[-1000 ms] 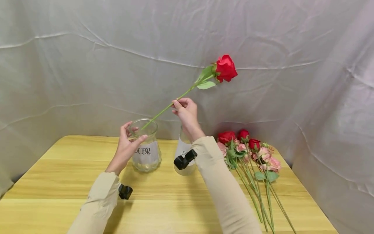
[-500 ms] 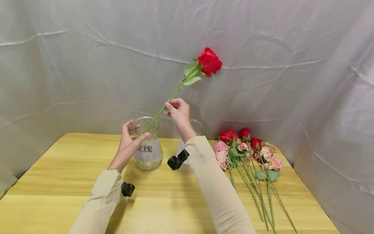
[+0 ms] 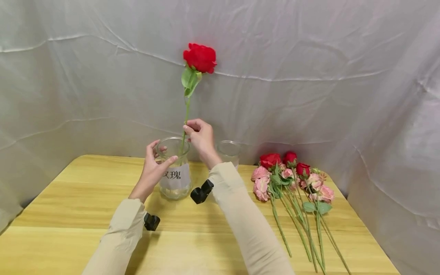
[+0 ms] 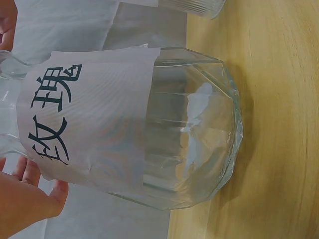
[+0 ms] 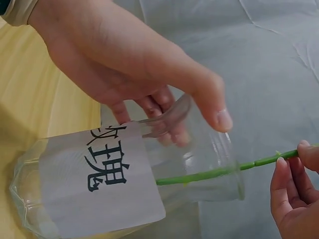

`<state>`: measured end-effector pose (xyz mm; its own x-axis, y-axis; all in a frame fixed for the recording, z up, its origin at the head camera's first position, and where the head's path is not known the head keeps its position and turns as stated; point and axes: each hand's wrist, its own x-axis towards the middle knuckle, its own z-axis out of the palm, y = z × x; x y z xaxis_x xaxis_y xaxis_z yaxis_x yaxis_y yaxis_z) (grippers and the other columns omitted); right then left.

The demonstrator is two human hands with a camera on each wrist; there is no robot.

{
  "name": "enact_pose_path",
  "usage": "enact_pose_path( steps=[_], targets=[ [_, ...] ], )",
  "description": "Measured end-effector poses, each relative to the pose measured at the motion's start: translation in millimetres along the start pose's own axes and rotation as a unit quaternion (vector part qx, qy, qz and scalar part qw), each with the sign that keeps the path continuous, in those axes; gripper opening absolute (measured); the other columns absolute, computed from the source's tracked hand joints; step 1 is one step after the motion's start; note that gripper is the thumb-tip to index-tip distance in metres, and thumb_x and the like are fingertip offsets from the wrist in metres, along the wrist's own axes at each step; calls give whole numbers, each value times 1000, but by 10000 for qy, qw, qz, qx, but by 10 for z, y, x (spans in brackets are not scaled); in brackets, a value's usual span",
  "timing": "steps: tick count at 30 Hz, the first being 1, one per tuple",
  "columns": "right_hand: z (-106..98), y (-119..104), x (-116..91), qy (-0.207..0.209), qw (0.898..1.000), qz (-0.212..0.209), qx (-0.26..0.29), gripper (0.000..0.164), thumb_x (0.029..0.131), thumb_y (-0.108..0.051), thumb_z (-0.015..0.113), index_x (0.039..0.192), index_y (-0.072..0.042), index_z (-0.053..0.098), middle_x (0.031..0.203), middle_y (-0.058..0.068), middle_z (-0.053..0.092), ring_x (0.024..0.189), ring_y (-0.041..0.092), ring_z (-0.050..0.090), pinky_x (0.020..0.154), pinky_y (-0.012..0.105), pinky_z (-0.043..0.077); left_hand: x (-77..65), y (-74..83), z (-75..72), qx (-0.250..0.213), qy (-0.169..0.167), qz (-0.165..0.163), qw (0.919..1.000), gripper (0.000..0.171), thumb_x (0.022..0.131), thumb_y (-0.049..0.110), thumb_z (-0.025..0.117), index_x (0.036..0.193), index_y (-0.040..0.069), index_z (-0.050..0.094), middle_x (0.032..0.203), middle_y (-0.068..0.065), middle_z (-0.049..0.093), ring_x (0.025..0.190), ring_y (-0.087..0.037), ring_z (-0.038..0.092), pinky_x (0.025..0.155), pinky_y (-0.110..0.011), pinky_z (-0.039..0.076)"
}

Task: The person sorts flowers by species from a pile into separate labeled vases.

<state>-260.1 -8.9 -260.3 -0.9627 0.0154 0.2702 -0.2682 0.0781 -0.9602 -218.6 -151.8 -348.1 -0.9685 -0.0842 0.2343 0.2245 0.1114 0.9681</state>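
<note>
My right hand [image 3: 203, 139] pinches the green stem [image 5: 204, 175] of a red rose [image 3: 200, 58] between thumb and fingers. The rose stands nearly upright, its bloom high above the table. In the right wrist view, the stem's lower part runs through the mouth into a clear glass vase [image 3: 176, 183]; its tip is hidden behind the label. A white paper label with black characters [image 4: 99, 114] wraps the vase. My left hand [image 3: 152, 172] grips the vase around its neck, thumb in front and fingers at the far side. The vase stands upright on the table.
A second clear glass vase [image 3: 228, 147] stands to the right, partly hidden by my right arm. Several red roses [image 3: 269, 160] and pink flowers [image 3: 261, 187] lie on the wooden table [image 3: 192, 244], stems pointing forward. A grey cloth [image 3: 292, 49] hangs behind.
My right hand has moved left, bringing the rose from a strong rightward tilt to nearly upright over the vase. The stem sits in the vase mouth throughout. My left hand keeps its hold.
</note>
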Motion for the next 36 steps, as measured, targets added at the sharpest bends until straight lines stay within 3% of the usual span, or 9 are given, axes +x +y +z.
enact_pose_path(
  steps=[3, 8, 14, 19, 29, 36],
  targets=[
    [0, 34, -9, -48, 10000, 14, -36, 16, 90, 0, 66, 104, 7, 68, 96, 15, 69, 77, 13, 62, 64, 27, 54, -10, 0, 10, 10, -33, -59, 10000, 85, 89, 19, 68, 151, 9, 11, 142, -20, 36, 129, -28, 33, 104, -41, 30],
    [12, 95, -10, -144, 9998, -14, -97, 16, 89, 1, 67, 103, 7, 69, 94, 16, 69, 71, 10, 58, 68, 33, 55, -6, -3, 36, -6, -33, -53, 10000, 84, 89, 18, 67, 151, 9, 12, 141, -19, 36, 129, -29, 33, 104, -42, 30],
    [79, 165, -32, -306, 9961, -81, -825, 17, 88, -5, 70, 103, 2, 73, 92, 10, 71, 70, 18, 61, 59, 21, 49, -18, -34, 23, 29, -63, -24, 10000, 83, 90, 20, 67, 151, 8, 11, 141, -20, 35, 130, -30, 31, 106, -44, 29],
    [175, 195, -56, -418, 9910, -289, -1237, 18, 88, -9, 71, 103, -1, 74, 93, 6, 72, 81, 15, 65, 66, 19, 49, -51, -66, -38, 51, 44, -68, 10000, 83, 90, 19, 66, 151, 9, 11, 141, -20, 35, 131, -29, 31, 107, -43, 29],
    [276, 186, -73, -469, 9912, -286, -1203, 20, 87, -10, 72, 105, -2, 75, 96, 6, 73, 84, 13, 66, 68, 19, 49, -79, -52, -125, 92, 127, -55, 9999, 83, 91, 20, 66, 151, 9, 10, 142, -20, 35, 131, -29, 30, 107, -43, 28],
    [242, 198, -84, -652, 9830, -753, -1541, 20, 89, -5, 68, 108, 0, 73, 97, 9, 73, 86, 15, 67, 71, 17, 49, -61, -36, -73, 105, 169, -17, 9998, 83, 90, 20, 67, 151, 9, 12, 140, -19, 36, 130, -28, 32, 104, -41, 30]
  ],
)
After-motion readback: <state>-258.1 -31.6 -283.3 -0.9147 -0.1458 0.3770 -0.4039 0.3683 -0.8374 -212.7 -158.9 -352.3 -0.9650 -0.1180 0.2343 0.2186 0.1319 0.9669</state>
